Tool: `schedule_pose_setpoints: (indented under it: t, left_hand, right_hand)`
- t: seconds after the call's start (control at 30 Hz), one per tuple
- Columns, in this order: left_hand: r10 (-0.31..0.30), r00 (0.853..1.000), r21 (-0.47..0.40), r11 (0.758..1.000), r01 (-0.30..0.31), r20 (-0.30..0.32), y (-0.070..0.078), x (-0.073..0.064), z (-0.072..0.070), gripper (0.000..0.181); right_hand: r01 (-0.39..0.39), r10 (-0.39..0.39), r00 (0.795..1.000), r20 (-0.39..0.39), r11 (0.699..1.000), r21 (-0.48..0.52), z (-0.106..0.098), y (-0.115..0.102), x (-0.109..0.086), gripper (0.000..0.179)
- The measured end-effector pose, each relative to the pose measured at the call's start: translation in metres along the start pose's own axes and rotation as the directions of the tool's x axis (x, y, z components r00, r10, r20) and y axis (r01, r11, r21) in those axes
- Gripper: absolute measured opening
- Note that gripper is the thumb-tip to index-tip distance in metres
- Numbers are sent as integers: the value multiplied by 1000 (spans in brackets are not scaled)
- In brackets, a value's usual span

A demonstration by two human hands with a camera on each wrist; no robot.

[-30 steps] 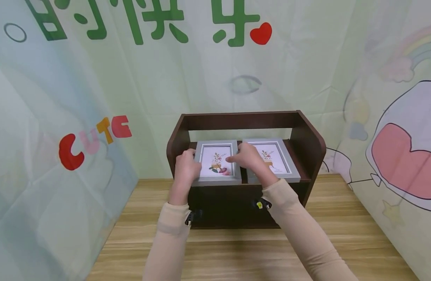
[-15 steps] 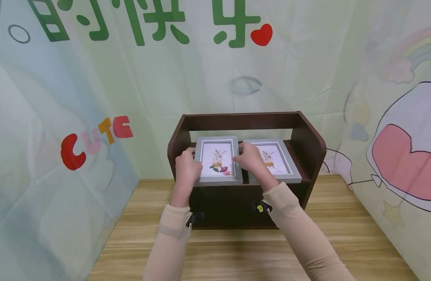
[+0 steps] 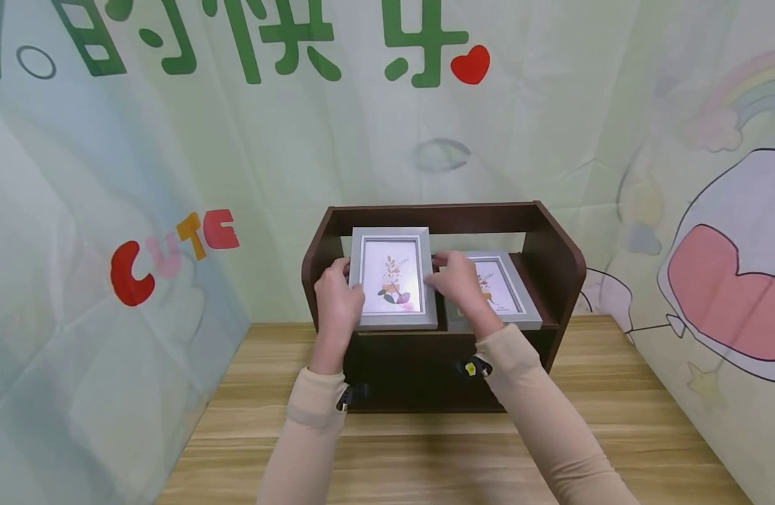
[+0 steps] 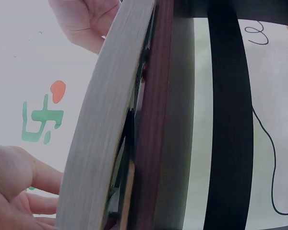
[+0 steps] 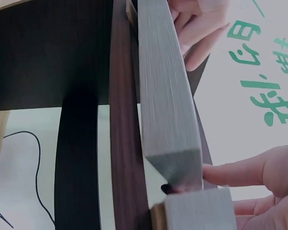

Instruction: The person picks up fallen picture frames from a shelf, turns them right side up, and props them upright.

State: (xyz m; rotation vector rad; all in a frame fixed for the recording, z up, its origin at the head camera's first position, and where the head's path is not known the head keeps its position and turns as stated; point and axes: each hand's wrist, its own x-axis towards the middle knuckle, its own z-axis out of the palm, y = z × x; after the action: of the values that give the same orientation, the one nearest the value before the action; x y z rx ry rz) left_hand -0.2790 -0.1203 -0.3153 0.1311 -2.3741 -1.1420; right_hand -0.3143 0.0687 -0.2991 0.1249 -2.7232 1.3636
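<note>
A silver-grey picture frame [image 3: 392,273] with a plant print leans with its far edge raised, its near edge at the front of a dark brown rack [image 3: 425,368]. My left hand [image 3: 337,298] grips its left side, thumb on the near face. At its right side my right hand [image 3: 459,280] holds the edge between thumb and fingers. From the left wrist view, the frame's side [image 4: 103,120] stands slanted away from the rack's dark edge [image 4: 156,120]. A second grey picture frame [image 3: 503,287] lies to the right, partly behind my right hand.
The rack has raised side panels [image 3: 560,259] and a back rail [image 3: 434,219]. It stands on a wood-grain table [image 3: 425,456]. A printed cloth backdrop [image 3: 286,154] hangs behind and on both sides.
The left picture frame's far edge has risen, tilting it up towards me. My right thumb has slid off the picture's face to the frame's right edge. The right-hand frame stays put.
</note>
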Motion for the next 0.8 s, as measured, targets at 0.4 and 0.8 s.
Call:
schedule_pose_setpoints:
  t: [0.4, 0.8]
  left_hand:
    - [-51, 999, -44, 998, 52, 19, 2, 2, -4, 47]
    - [-36, 999, -83, 996, 36, 1, 5, 7, -6, 46]
  right_hand:
    - [-1, 3, 1000, -7, 983, 183, -6, -3, 1, 59]
    - [41, -33, 999, -37, 974, 223, -12, -7, -2, 56]
